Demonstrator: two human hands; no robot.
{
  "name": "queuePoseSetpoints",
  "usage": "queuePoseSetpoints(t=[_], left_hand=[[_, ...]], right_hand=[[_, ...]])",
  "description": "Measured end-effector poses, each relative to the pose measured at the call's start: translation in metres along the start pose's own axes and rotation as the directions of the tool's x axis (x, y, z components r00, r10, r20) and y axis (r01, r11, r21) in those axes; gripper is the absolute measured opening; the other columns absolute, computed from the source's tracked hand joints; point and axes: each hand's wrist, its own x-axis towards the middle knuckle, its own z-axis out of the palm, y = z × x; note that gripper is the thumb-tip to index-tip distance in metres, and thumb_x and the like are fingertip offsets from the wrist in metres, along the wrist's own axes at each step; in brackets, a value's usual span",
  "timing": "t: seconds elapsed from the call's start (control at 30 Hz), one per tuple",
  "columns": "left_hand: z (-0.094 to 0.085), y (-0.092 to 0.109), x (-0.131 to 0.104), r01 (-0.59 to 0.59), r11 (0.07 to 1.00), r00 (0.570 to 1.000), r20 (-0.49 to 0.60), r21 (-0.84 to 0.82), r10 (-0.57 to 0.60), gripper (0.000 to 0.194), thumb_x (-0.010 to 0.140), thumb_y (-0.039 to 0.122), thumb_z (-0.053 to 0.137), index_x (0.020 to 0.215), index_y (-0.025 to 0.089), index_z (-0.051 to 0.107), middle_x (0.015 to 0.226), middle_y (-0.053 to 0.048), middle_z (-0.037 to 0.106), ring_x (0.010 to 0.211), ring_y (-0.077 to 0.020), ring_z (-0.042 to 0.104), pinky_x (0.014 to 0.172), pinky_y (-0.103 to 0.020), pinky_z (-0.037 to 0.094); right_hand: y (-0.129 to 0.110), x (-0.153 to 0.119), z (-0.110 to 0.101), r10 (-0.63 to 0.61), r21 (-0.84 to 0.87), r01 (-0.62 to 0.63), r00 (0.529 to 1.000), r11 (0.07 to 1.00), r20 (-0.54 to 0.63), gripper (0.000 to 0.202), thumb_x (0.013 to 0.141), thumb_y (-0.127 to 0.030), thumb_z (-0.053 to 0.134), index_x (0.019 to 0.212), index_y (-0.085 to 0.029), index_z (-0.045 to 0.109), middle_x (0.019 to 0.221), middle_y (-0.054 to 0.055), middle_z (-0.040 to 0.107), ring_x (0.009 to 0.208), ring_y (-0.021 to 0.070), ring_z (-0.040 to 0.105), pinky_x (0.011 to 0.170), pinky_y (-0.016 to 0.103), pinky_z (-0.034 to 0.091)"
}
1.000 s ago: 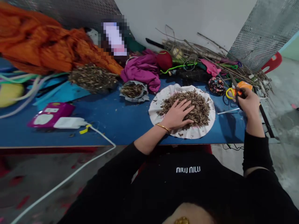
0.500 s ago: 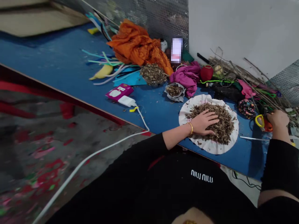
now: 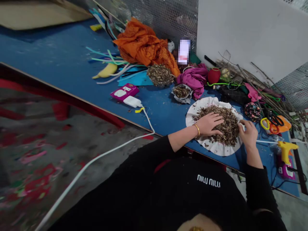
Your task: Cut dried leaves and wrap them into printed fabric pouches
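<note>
A round white cloth [image 3: 192,110] with a ruffled edge lies on the blue table, heaped with brown dried plant bits [image 3: 226,136]. My left hand [image 3: 209,124], a gold bangle at its wrist, rests flat on the heap with its fingers spread. At the cloth's right edge, my right hand [image 3: 248,133] has thumb and fingers pinched on the white rim. Scissors [image 3: 275,118] with dark handles and a yellow-handled tool [image 3: 265,124] lie to the right, by an orange packet [image 3: 284,124].
A yellow glue gun [image 3: 286,150] sits at the right. Behind the cloth are a small bowl of dried bits [image 3: 181,92], purple fabric [image 3: 193,77], orange fabric [image 3: 141,41] and twigs [image 3: 262,80]. A white cable [image 3: 115,149] crosses the table's front edge.
My right hand has moved left from beside the scissors to the cloth's right rim. The glue gun has come into sight. My left hand stays on the heap.
</note>
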Motion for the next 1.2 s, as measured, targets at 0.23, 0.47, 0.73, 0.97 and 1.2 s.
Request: queuePoseSetpoints(t=[0.23, 0.47, 0.73, 0.97, 1.2], left_hand=[[-0.014, -0.001, 0.000, 0.021, 1.000, 1.000, 0.002, 0.000, -0.021, 0.078, 0.104, 0.071, 0.033, 0.160, 0.018, 0.045, 0.167, -0.012, 0.043, 0.158, -0.0307, 0.036, 0.131, -0.048, 0.025], [-0.044, -0.010, 0.009, 0.033, 0.995, 0.995, -0.095, -0.098, -0.042, 0.065, 0.107, 0.061, 0.040, 0.147, 0.014, 0.060, 0.152, -0.014, 0.062, 0.142, -0.0265, 0.057, 0.122, -0.043, 0.042], [-0.046, -0.043, 0.014, 0.424, 0.866, 0.778, -0.384, -0.264, -0.498, 0.026, 0.099, 0.028, 0.057, 0.106, 0.020, 0.081, 0.113, -0.007, 0.082, 0.109, -0.0243, 0.076, 0.098, -0.036, 0.056], [-0.042, -0.047, 0.012, 0.555, 0.778, 0.677, -0.384, -0.293, -0.627, 0.037, 0.098, 0.044, 0.062, 0.076, 0.017, 0.075, 0.083, -0.007, 0.080, 0.079, -0.0214, 0.073, 0.079, -0.033, 0.053], [-0.036, -0.054, 0.016, 0.515, 0.803, 0.712, -0.372, -0.300, -0.595, 0.017, 0.096, 0.022, 0.060, 0.097, 0.019, 0.077, 0.105, -0.007, 0.081, 0.097, -0.0202, 0.074, 0.091, -0.033, 0.056]], right_hand=[[0.011, -0.005, 0.009, 0.067, 0.071, -0.070, 0.997, 0.995, 0.048, 0.040, 0.097, -0.049, 0.049, 0.108, -0.021, 0.075, 0.105, 0.012, 0.076, 0.097, 0.0259, 0.067, 0.090, 0.039, 0.051], [0.006, -0.007, 0.011, 0.083, 0.116, -0.092, 0.994, 0.989, 0.076, 0.039, 0.098, -0.050, 0.049, 0.107, -0.022, 0.075, 0.106, 0.011, 0.076, 0.100, 0.0259, 0.068, 0.091, 0.039, 0.052], [0.008, -0.007, 0.007, 0.123, 0.083, -0.132, 0.987, 0.988, 0.104, 0.037, 0.099, -0.047, 0.048, 0.106, -0.022, 0.075, 0.106, 0.011, 0.076, 0.098, 0.0252, 0.068, 0.091, 0.038, 0.052], [0.008, -0.007, 0.003, 0.103, 0.099, -0.107, 0.993, 0.989, 0.052, 0.036, 0.098, -0.046, 0.050, 0.106, -0.022, 0.076, 0.104, 0.011, 0.077, 0.096, 0.0260, 0.069, 0.089, 0.038, 0.052], [0.018, -0.005, 0.010, 0.179, 0.048, -0.177, 0.983, 0.983, -0.045, 0.039, 0.095, -0.044, 0.048, 0.105, -0.020, 0.077, 0.099, 0.012, 0.074, 0.090, 0.0273, 0.066, 0.084, 0.040, 0.051]])
